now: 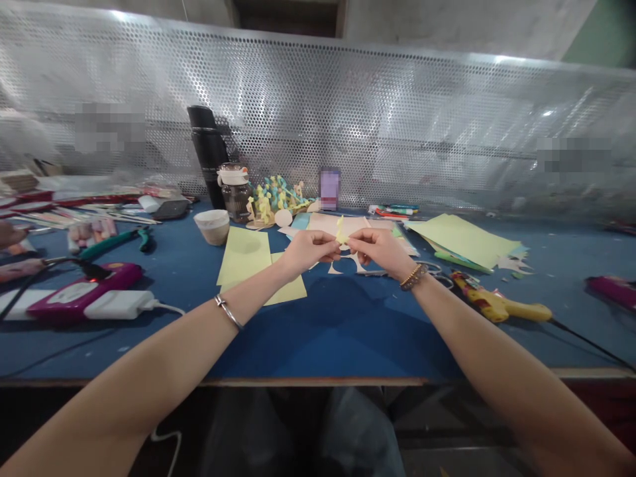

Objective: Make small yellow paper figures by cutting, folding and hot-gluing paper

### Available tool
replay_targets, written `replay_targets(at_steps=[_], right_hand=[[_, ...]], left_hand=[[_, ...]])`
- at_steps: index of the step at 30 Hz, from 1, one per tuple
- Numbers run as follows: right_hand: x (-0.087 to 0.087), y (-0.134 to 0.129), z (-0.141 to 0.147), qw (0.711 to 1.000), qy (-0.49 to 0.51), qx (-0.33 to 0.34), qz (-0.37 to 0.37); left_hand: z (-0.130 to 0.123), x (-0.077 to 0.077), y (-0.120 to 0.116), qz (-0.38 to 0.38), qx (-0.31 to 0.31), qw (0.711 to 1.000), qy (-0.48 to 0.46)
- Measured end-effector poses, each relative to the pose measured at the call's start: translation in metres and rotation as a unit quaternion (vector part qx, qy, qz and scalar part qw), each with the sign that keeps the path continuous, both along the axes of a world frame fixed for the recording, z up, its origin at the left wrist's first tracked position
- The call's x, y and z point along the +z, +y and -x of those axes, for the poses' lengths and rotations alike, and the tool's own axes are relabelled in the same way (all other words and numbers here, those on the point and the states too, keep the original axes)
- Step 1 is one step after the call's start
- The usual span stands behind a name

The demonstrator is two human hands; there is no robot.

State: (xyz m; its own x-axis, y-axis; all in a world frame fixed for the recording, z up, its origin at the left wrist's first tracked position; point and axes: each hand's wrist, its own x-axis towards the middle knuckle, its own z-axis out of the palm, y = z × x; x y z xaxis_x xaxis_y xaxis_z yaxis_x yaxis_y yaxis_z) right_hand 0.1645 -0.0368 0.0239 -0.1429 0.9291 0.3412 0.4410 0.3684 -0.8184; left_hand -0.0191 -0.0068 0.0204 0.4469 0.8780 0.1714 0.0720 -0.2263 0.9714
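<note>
Between my two hands is a small yellow paper piece (pixel 341 232), its thin tip pointing up. My left hand (pixel 315 250) pinches its left side, and my right hand (pixel 372 248) pinches the right side. The fingertips of both hands nearly meet around it. Beneath and behind them lie pale pink paper sheets (pixel 322 222) and white paper offcuts (pixel 336 267). Left of my left hand, yellow paper sheets (pixel 244 255) rest on the blue table (pixel 342 338). Behind it stands a cluster of small yellow and blue paper shapes (pixel 278 199).
A paper cup (pixel 212 227), a lidded bottle (pixel 235 192) and a black flask (pixel 206 152) stand at the back left. A purple power strip (pixel 84 291) lies left. On the right are a yellow glue gun (pixel 501 305) and more yellow paper (pixel 464 238). A perforated metal panel (pixel 397 132) closes the back.
</note>
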Motion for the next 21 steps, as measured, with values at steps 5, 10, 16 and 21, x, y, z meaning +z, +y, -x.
replay_targets(at_steps=[5, 10, 16, 21], right_hand=[[-0.0015, -0.0004, -0.0002, 1.0, -0.01, -0.006, -0.008], [-0.0012, -0.0005, 0.0009, 1.0, -0.01, -0.007, -0.013], [-0.0013, -0.0018, 0.003, 1.0, -0.008, -0.007, -0.008], [-0.0033, 0.0018, 0.0015, 0.997, 0.073, 0.014, 0.019]], left_hand=[[-0.0008, 0.0009, -0.0013, 0.004, -0.003, 1.0, -0.007], [-0.0013, 0.0019, -0.0022, 0.001, -0.004, 1.0, -0.005], [-0.0014, 0.0011, -0.0025, 0.002, -0.005, 1.0, -0.011], [-0.0012, 0.0026, -0.003, -0.004, 0.008, 1.0, -0.026]])
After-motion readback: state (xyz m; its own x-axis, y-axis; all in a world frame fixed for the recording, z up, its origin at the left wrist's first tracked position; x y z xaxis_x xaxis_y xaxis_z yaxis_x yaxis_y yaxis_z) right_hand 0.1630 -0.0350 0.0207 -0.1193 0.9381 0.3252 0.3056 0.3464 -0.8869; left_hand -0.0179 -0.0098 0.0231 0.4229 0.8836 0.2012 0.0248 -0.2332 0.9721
